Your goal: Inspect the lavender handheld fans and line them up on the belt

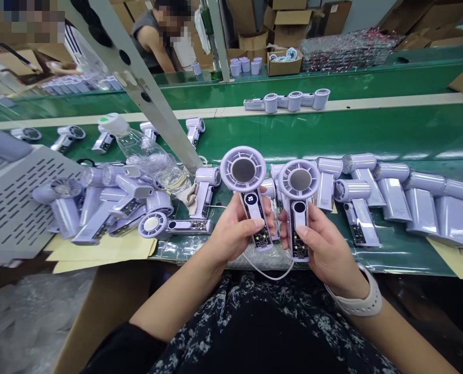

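Observation:
My left hand (237,228) is wrapped round the handle of a lilac handheld fan (244,170), its thumb on the front. A small round display on that fan is lit and reads 20. Beside it, my right hand (325,241) grips a second lilac fan (299,179), whose round display is dark. Both fans are held upright with their grilles facing me, and circuit parts show in the lower handles. A white cable (272,278) loops below the two fans; where its ends go is hidden.
Piled fans (128,192) lie left on yellow paper (103,252), by a grey perforated bin (40,192) and a plastic bottle (138,145). More fans (422,205) line the right. A slanted metal post (153,98) rises ahead. Several fans rest on the green conveyor (371,124). A co-worker (155,39) is beyond.

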A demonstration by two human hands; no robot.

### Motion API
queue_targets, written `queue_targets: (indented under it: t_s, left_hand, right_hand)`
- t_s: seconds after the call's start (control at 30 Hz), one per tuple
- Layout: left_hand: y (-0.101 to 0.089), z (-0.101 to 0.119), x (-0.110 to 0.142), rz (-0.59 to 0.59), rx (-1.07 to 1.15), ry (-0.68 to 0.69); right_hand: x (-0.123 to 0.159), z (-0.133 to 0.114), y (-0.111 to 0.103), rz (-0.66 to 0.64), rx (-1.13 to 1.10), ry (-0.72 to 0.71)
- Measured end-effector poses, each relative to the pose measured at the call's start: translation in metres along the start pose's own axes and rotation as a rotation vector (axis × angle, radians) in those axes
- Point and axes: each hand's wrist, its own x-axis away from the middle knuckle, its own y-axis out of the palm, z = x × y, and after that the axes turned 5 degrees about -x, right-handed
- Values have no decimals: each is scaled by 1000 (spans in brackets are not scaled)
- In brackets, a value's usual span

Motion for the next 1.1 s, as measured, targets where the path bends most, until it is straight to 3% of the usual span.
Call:
queue_targets:
  t_s: [0.17, 0.33, 0.47, 0.6, 0.87, 1.1]
  left_hand:
    - [-1, -6, -4, 115, 3, -30]
    - [-4, -3, 0, -23, -55, 1]
    - [-6, 4, -5, -12, -122, 37]
    - [-4, 6, -7, -79, -173, 30]
    - [1, 0, -5, -23, -105, 19]
    - [6, 2, 0, 8, -202, 29]
  right_hand:
    - [0, 4, -4, 89, -6, 15]
    - [7, -4, -5, -4, 43, 34]
    - [5, -13, -1, 3, 93, 37]
    - [-1, -13, 2, 9, 40, 9]
    - [2, -15, 7, 33, 38, 2]
    - [10, -21, 7, 57, 44, 23]
